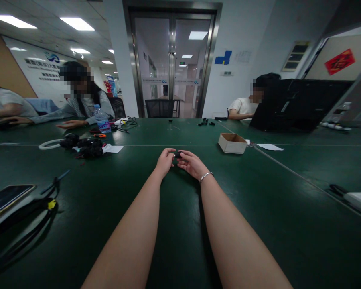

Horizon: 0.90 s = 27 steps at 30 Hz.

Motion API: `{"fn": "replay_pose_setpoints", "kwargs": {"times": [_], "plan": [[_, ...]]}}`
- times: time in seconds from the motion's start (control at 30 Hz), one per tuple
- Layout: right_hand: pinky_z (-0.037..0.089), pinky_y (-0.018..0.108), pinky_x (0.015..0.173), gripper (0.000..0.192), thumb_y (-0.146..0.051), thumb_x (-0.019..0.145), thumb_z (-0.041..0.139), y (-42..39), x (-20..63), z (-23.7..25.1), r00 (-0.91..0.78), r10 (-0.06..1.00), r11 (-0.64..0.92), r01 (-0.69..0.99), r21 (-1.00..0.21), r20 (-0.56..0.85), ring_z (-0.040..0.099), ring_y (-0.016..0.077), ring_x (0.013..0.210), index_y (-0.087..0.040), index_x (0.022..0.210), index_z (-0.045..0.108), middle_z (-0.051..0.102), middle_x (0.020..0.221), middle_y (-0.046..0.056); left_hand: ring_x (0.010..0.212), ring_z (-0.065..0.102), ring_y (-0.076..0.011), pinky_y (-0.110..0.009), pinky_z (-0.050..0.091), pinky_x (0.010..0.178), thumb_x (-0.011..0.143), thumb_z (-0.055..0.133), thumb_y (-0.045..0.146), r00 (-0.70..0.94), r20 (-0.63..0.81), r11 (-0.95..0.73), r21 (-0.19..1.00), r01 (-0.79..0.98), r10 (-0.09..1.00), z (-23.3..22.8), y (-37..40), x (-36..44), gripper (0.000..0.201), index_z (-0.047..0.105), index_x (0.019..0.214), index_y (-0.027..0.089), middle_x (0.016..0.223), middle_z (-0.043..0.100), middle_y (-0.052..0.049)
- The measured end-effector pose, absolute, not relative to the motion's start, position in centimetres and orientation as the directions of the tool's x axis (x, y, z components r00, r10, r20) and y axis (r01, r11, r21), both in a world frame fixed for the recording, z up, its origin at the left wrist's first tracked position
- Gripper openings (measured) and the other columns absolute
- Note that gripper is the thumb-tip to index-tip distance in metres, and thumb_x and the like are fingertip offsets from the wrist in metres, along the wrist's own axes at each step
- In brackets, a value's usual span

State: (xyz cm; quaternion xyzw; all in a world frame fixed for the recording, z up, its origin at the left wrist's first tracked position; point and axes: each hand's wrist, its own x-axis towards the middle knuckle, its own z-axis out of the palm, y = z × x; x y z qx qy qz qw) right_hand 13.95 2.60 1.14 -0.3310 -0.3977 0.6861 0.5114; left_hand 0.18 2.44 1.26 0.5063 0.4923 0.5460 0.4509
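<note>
Both arms stretched forward over the green table (174, 224). Left hand (165, 160) and right hand (191, 163) meeting at mid-table, fingers curled in, pinching a small black part (177, 154) between them, just above the tabletop. Part too small to tell more. Silver bracelet (205, 176) on the right wrist.

Just beyond and to the right, an open cardboard box (232, 143), flaps gone or folded, inside hidden by the low angle; contents cannot be told. White paper (270, 147) flat beside it. Far left, a water bottle (102, 119) with blue label, print too small to read, near a seated person's forearm (75, 121). Black parts (87, 146) heaped next to a white ring (49, 144) and an orange-handled tool (100, 135). Phone (6, 197) at the near left edge, with black straps (33, 216) and a yellow tag. Black case (297, 105) upright at far right, another person (243, 106) behind it. White device (359, 200) at the right edge.

Wall lettering at left, blue logo above it, unreadable at this size. Red sign (339, 61) upper right, likewise unreadable.

Table seams running across behind the hands and diagonally to the right. Bare green surface all round the hands and forearms; nearest clutter well apart on both sides. Glass doors (172, 64) beyond the far edge.
</note>
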Motion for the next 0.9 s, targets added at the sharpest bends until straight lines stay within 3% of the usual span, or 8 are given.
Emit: {"fn": "replay_pose_setpoints", "kwargs": {"times": [0.17, 0.37, 0.5, 0.9], "plan": [[0.057, 0.025, 0.063, 0.008, -0.011, 0.086, 0.065, 2.57, 13.97, 1.16, -0.272, 0.961, -0.162, -0.442, -0.882, -0.041, 0.064, 0.0128, 0.061, -0.017, 0.091, 0.062, 0.065, 0.072, 0.003, 0.045, 0.041, -0.0077, -0.017, 0.037, 0.043, 0.084, 0.045, 0.023, -0.048, 0.063, -0.064, 0.998, -0.018, 0.997, 1.14, 2.65, 0.16, 0.018, 0.055, 0.099, 0.017, 0.063, 0.047, 0.003], [0.056, 0.025, 0.061, 0.01, -0.009, 0.086, 0.063, 2.5, 13.83, 1.3, -0.249, 0.967, -0.167, -0.442, -0.882, -0.059, 0.063, 0.0123, 0.059, -0.017, 0.093, 0.062, 0.065, 0.07, 0.003, 0.047, 0.044, -0.008, -0.017, 0.038, 0.043, 0.077, 0.046, 0.013, -0.054, 0.058, -0.059, 0.998, -0.031, 0.997, 1.22, 2.6, 0.19, 0.025, 0.055, 0.099, 0.017, 0.064, 0.048, 0.003], [0.056, 0.025, 0.062, 0.01, -0.008, 0.088, 0.06, 2.47, 13.79, 1.34, -0.255, 0.965, -0.173, -0.432, -0.885, -0.064, 0.063, 0.0121, 0.059, -0.016, 0.093, 0.061, 0.065, 0.069, 0.003, 0.039, 0.036, -0.0086, -0.017, 0.032, 0.039, 0.084, 0.04, 0.02, -0.011, 0.072, -0.073, 0.997, -0.031, 0.997, 1.56, 2.27, 0.18, 0.019, 0.055, 0.094, 0.015, 0.05, 0.04, 0.006], [0.056, 0.025, 0.063, 0.009, -0.01, 0.087, 0.063, 2.61, 13.91, 1.17, -0.281, 0.959, -0.165, -0.434, -0.886, -0.041, 0.063, 0.0125, 0.06, -0.017, 0.093, 0.062, 0.065, 0.071, 0.003, 0.04, 0.036, -0.0077, -0.017, 0.029, 0.038, 0.083, 0.044, 0.024, -0.05, 0.083, -0.086, 0.995, -0.047, 0.995, 1.38, 2.44, 0.04, 0.018, 0.058, 0.09, 0.016, 0.053, 0.042, 0.005]]}}
